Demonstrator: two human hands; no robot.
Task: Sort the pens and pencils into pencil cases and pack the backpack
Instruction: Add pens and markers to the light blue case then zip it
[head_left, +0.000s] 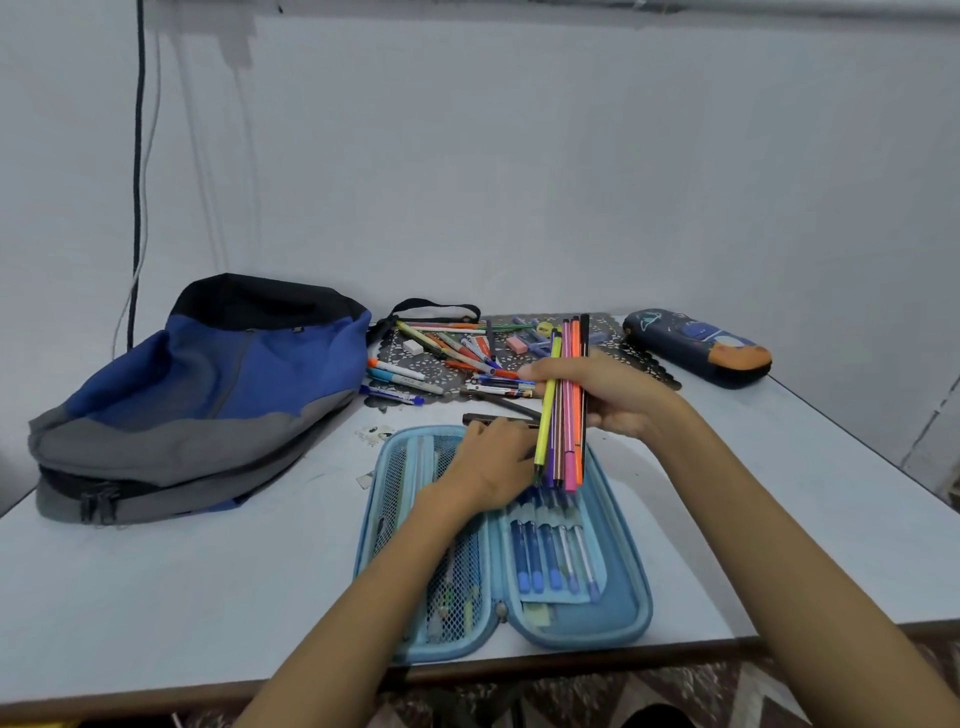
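While the right hand clutches felt-tip pens over the open pencil case, the left hand's hold is unclear; next, probably, slotting them in.

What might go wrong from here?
The right hand grips the bundle of coloured felt-tip pens at mid-length only; some might slip and scatter over the open light-blue pencil case.
The closed dark-blue pencil case lies by the right edge of the pale table; an elbow might knock it off.
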